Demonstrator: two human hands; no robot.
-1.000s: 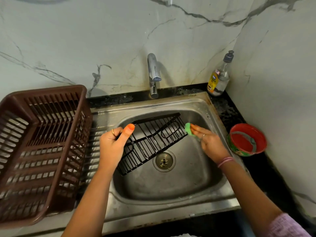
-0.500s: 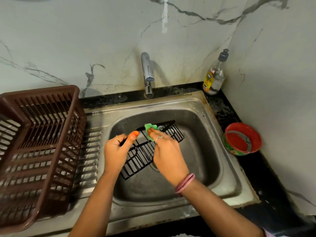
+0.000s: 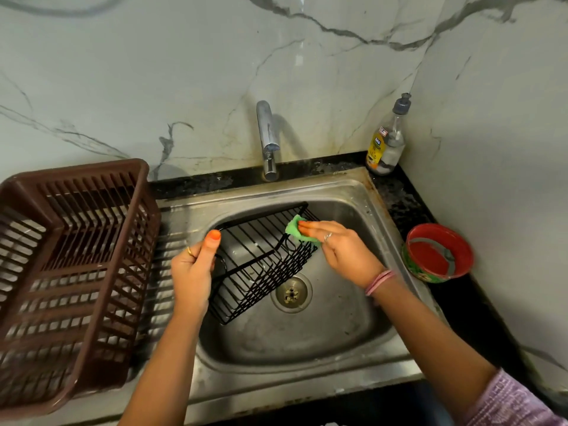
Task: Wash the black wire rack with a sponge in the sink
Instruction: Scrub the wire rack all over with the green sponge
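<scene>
Rack (image 3: 261,259) sits tilted inside the sink (image 3: 338,339), over the left half of the basin, its near end just left of the drain (image 3: 291,292).

Left hand (image 3: 192,272) grips the rack's left edge, fingers curled round the wire, thumb up.

Right hand (image 3: 341,250) presses a green sponge (image 3: 296,230) onto the rack's far-right corner, fingers laid nearly flat over the sponge and pinning it to the wire. Ring on one finger, pink bands at the wrist.

Tap (image 3: 267,139) stands at the far wall, centred behind the sink; can't tell if water is running.

Brown basket (image 3: 73,272) is on the left, beside the sink on the drainboard.

Soap bottle (image 3: 387,142) is in the far right corner. Red bowl (image 3: 439,253) sits on the black counter just right of the sink.
</scene>
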